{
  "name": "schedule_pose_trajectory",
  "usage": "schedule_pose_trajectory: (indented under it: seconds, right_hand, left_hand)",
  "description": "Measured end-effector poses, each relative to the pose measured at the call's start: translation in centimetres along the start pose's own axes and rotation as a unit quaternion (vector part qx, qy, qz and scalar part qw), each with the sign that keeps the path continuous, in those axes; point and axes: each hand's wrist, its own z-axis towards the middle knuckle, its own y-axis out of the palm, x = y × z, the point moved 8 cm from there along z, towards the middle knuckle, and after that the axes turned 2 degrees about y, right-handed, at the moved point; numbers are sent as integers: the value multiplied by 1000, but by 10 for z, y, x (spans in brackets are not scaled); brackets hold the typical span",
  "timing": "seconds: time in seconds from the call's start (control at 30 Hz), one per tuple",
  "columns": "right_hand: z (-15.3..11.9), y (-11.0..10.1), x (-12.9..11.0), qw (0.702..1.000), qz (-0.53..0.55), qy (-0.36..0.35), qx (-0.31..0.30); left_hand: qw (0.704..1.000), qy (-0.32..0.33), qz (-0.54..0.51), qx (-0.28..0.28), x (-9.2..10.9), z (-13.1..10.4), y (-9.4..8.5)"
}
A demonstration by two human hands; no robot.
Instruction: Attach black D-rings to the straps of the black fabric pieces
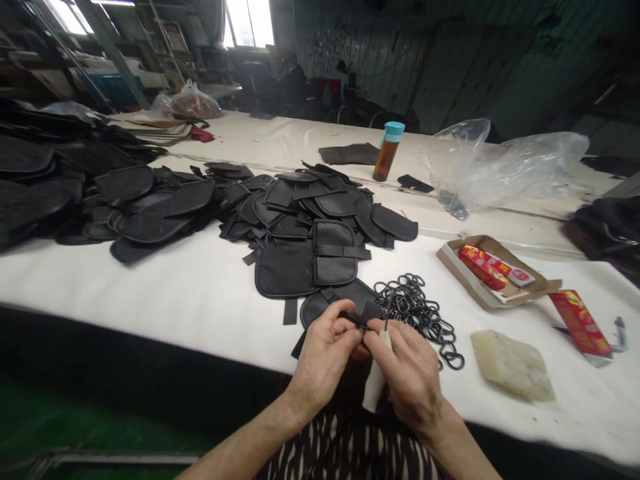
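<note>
Pinching a small black piece (354,318) between thumb and forefinger, the left hand (324,357) meets the right hand (407,363) at the near edge of the bench (200,293). The left grip is closed on that piece; the right grip is wrapped around a tool with a white handle (375,387), its thin dark shaft (388,312) pointing up, while its fingers lie against or just beside the piece. Fingers hide the place where the hands meet, so the exact contact cannot be told.

The pinch takes in only a little of the piece, so a pull from the other hand could make it slip and drop over the edge toward the lap. The bare shaft stands close to the fingers; a turn of the right wrist might scratch them or snag the black pouch (285,270) beyond.

Just past the right hand lies a loose heap of black rings (410,300); a careless knuckle could scatter them. Behind the pouch, a pile of black flaps (300,193) looks unevenly stacked and might slide if one were tugged.

To the right lie a yellowish block (513,367) and a cardboard box (453,263) of red packets (483,267).
</note>
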Motion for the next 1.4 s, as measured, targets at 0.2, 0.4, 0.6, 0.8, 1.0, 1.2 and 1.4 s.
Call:
schedule_pose_trajectory:
  seconds: [0.2,0.4,0.6,0.8,1.0,1.2,1.4]
  right_hand:
    - [-20,8,27,971,152,182,22]
    - [-47,21,57,838,281,466,30]
    - [-37,18,59,801,353,484,6]
    - [-28,11,74,834,303,461,11]
    - [-7,6,43,884,328,332,-20]
    - [3,-12,-32,972,228,20,-59]
    - [-13,-8,-34,980,193,12,-51]
  left_hand:
    - [999,-29,6,12,-6,-1,-3]
    - [998,2,43,35,-3,-4,-3]
    - [998,29,59,22,0,-8,2]
    - [996,-11,84,15,-2,-18,-12]
    - [920,-300,-204,-148,-43,-30,13]
    - [929,-284,-232,-51,-40,-24,4]
    - [965,-184,-184,-18,-33,-17,1]
